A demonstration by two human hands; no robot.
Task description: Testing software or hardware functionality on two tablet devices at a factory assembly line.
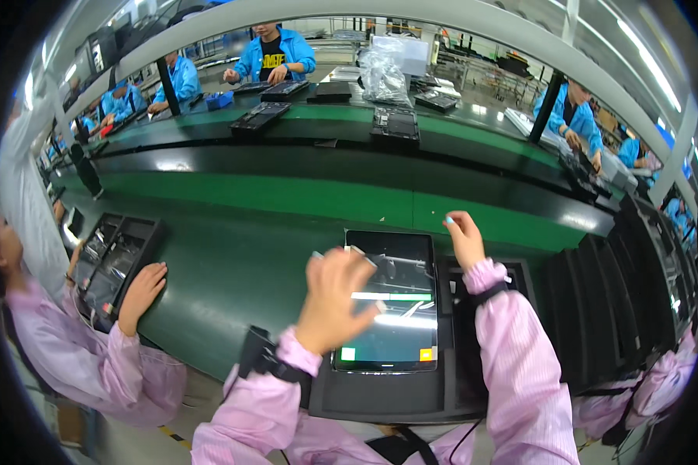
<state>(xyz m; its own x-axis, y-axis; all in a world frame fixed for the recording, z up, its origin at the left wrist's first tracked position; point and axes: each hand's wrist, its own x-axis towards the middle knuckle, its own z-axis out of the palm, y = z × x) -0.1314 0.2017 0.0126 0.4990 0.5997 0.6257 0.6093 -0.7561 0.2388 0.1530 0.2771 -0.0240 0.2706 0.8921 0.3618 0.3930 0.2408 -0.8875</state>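
Note:
A tablet (395, 267) with its screen lit lies on a black foam tray (380, 391) in front of me. Green and orange squares show at the lower corners of the screen, with a pale bar across its middle. My left hand (332, 302) is over the tablet's left side, blurred, fingers apart and holding nothing I can see; I cannot tell whether it touches the glass. Beyond the tablet's upper right corner, my right hand (467, 242) is raised with its fingers curled together. A small pale spot shows at its fingertips, too small to name.
Black trays (597, 302) stand stacked at the right. At left, a person in pink has hands at a tray of parts (116, 252). Across the green bench (225, 232), people in blue handle devices near an opened device (395, 124) and clear plastic bags (385, 74).

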